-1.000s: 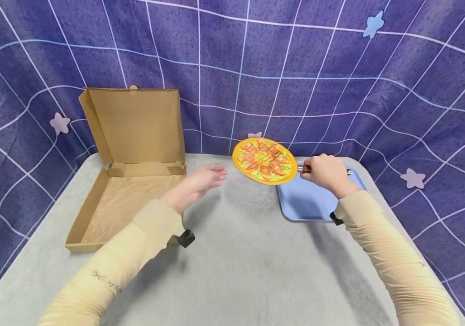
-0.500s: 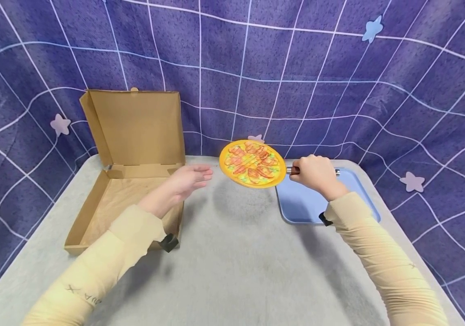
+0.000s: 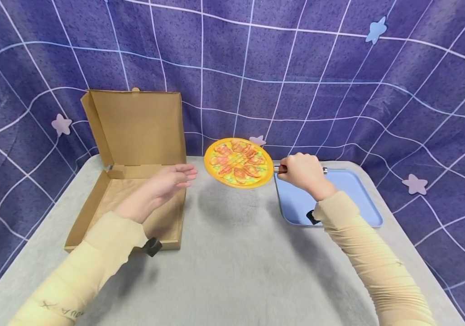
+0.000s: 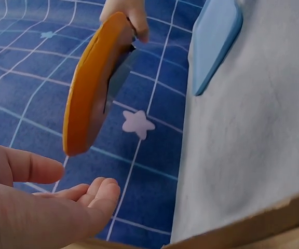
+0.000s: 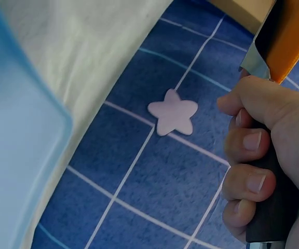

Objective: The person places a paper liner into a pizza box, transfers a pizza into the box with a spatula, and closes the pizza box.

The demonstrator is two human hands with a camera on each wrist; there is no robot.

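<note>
A round toy-like pizza [image 3: 238,163] with an orange rim hangs above the table, carried on a spatula with a metal blade [image 4: 119,78]. My right hand [image 3: 303,172] grips the spatula's dark handle [image 5: 274,207], fingers wrapped round it in the right wrist view. Most of the blade is hidden under the pizza. To the pizza's left, my left hand [image 3: 167,183] holds nothing, its fingers extended toward the pizza and a gap between them. That hand is over the right side of an open cardboard pizza box [image 3: 98,203], whose lid [image 3: 138,127] stands up at the back.
A light blue tray [image 3: 350,194] lies on the right of the grey table [image 3: 236,262], partly below my right hand. A purple curtain [image 3: 232,54] with grid lines and star shapes hangs behind the table's back edge.
My right hand has carried the spatula and pizza leftward, off the tray's area toward the box. My left hand has also drawn back left, over the box.
</note>
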